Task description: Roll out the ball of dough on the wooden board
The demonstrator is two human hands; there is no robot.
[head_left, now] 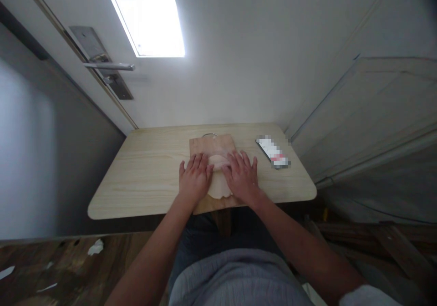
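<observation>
A pale, thin sheet of dough (219,186) with a wavy near edge lies on a wooden cutting board (211,144). My left hand (196,174) rests palm down over its left side, fingers stretched forward and apart. On the right, my right hand (241,174) lies the same way, its fingers spread. Between the two thumbs runs a pale rounded band (219,165); whether it is a fold of dough or a rolling pin, I cannot tell. What lies under my palms is hidden.
The board sits on a light wood-grain table (150,160) against a white door with a metal handle (109,66). To the right of my right hand is a phone (272,151), its screen blurred out. Crumpled white paper (96,247) lies on the floor at left.
</observation>
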